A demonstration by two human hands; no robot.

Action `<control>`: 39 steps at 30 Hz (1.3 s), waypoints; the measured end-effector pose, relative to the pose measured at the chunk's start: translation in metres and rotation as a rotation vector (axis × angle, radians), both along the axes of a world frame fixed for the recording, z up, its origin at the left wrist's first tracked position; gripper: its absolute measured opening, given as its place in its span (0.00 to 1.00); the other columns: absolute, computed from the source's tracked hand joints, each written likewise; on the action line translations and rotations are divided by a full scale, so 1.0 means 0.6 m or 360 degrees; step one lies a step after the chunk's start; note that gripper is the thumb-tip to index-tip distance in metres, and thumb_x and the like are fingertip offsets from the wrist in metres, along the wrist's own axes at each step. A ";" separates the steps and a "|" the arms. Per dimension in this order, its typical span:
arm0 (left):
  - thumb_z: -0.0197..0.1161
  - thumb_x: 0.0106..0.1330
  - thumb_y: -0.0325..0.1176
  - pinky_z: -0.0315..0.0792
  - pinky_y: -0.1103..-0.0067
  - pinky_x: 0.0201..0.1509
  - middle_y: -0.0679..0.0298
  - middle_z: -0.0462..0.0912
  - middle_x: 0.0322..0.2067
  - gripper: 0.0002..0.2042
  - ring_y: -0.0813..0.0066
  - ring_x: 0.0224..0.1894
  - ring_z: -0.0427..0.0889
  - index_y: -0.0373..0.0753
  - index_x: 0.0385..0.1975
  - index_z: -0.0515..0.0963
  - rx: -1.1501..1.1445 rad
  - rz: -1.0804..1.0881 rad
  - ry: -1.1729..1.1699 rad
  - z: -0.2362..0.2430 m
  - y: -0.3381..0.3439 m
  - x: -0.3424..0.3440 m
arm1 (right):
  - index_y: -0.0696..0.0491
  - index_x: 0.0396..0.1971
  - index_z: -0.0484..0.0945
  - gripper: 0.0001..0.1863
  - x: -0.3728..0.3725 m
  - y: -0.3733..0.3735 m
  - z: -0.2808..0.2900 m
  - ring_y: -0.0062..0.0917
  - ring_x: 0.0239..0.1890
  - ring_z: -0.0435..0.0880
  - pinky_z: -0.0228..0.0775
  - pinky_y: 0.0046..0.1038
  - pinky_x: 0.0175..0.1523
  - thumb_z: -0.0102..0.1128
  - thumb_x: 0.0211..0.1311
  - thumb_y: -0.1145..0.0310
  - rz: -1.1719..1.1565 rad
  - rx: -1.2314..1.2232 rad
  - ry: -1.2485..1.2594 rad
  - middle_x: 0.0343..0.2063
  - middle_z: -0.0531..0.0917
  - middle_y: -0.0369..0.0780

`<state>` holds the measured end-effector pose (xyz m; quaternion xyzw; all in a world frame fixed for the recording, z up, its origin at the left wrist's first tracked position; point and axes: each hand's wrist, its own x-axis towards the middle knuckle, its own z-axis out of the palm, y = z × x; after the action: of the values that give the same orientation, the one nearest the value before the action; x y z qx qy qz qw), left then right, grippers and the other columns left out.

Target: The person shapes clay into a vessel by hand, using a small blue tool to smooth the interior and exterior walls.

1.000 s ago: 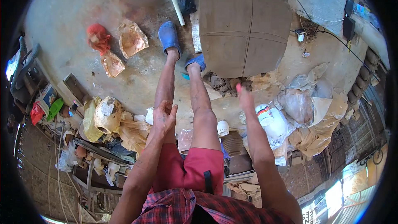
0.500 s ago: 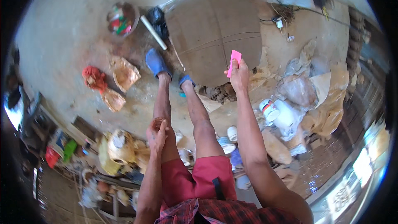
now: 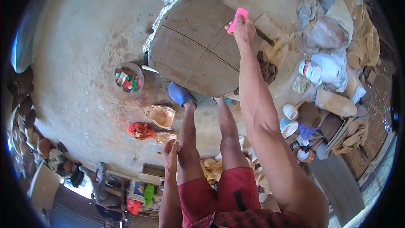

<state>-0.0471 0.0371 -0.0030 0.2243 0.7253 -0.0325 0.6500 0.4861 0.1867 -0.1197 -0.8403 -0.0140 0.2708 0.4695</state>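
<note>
Pink card (image 3: pixel 238 20) has moved farther out along the brown slab (image 3: pixel 196 44).

A red bundle (image 3: pixel 141 131) lies near a hollow tan piece (image 3: pixel 162 116), a white cup (image 3: pixel 290 111) beside a ribbed brown vessel (image 3: pixel 309 115).

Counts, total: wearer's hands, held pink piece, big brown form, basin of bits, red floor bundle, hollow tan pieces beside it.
Left hand and right hand: 2
Pink piece: 1
Big brown form: 1
Basin of bits: 1
Red bundle: 1
Hollow tan pieces: 2
Total: 8
</note>
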 end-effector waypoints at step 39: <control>0.63 0.75 0.37 0.78 0.77 0.53 0.59 0.87 0.45 0.21 0.75 0.44 0.85 0.33 0.62 0.74 -0.0218 0.0098 -0.0056 -0.004 0.049 -0.050 | 0.65 0.38 0.77 0.13 -0.188 -0.024 0.027 0.32 0.20 0.89 0.81 0.33 0.23 0.55 0.78 0.68 0.0191 -0.0429 0.0119 0.23 0.85 0.44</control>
<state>-0.0769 0.0667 -0.0054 0.1574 0.7163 -0.0581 0.6773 0.3730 0.1722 -0.1035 -0.8827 -0.0102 0.3290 0.3355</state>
